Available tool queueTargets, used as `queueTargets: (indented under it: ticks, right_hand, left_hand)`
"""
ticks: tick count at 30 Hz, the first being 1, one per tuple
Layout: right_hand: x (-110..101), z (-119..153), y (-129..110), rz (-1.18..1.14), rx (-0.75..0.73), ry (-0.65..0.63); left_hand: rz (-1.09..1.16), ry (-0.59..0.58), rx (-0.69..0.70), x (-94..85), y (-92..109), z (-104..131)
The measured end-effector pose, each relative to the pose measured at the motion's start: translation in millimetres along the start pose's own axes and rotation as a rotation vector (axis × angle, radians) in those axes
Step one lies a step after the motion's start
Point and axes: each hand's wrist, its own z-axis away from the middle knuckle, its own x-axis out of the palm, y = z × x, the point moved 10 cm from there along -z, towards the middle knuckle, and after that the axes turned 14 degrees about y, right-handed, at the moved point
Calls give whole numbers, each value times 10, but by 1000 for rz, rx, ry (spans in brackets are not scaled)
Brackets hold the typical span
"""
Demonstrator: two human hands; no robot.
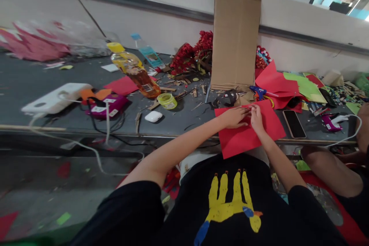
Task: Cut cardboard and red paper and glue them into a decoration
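A sheet of red paper lies over the front edge of the grey table, its lower corner hanging toward my lap. My left hand rests flat on the sheet with fingers stretched out to the right. Close beside those fingertips, my right hand has its fingers drawn together over the paper; whatever is between them is hidden. Just beyond the sheet are a blue glue gun and yellow-handled scissors. To the right of the paper lies a dark-screened phone.
A tall cardboard piece leans on the wall. Leftward stand a yellow-capped bottle, a small yellow-green tub, a white earbud case and a white power bank with cables. Another person's knee is at right.
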Motion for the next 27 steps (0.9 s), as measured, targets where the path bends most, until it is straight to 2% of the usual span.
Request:
queueTargets:
  ticks: [6,11,15,22,25,27]
  right_hand:
    - [-123,-38,189,-265,211,130]
    - [-117,-48,156,-272,198,117]
    - [-146,-63,145,-272,187,142]
    - [-249,-78,186,-304,197,206]
    - [-255,-85,185,-339,220,215]
    - [-259,-89,177,-380,238,228]
  left_hand:
    - [80,-6,2,147,-80,-46]
    - [88,26,-11,168,-101,-21]
    - [67,37,-2,120,-54,-32]
    - [19,99,57,-116,214,-211]
    - [-44,122,-67,-115,35,-236]
    - [-74,99,-157,-37,-106,-189]
